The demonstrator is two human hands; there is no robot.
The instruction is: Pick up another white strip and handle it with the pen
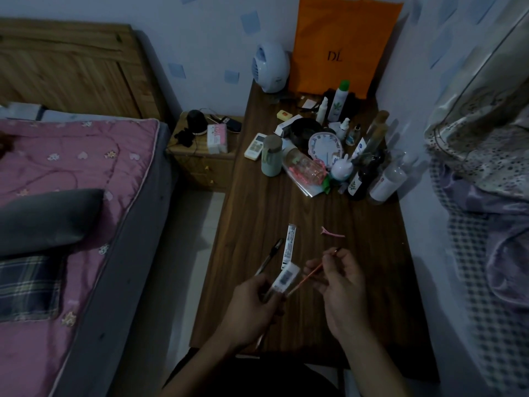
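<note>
Left hand (252,302) grips white packet (286,277) and black pen (269,257); right hand (340,285) pinches red stick (312,273). Pink clip (332,232) lies near on table (286,207).

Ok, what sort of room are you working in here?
Most likely a bedroom: a bed with a pink quilt stands beside the wooden table, with a small nightstand between them and toiletry bottles crowded at the table's far end.

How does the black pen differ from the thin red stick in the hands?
The black pen is dark and thicker; the thin red stick is slender and orange-red. The left hand alone grips the black pen together with a small white packet, while the right hand pinches the thin red stick. Both are long, slim and held above the wooden table.
</note>
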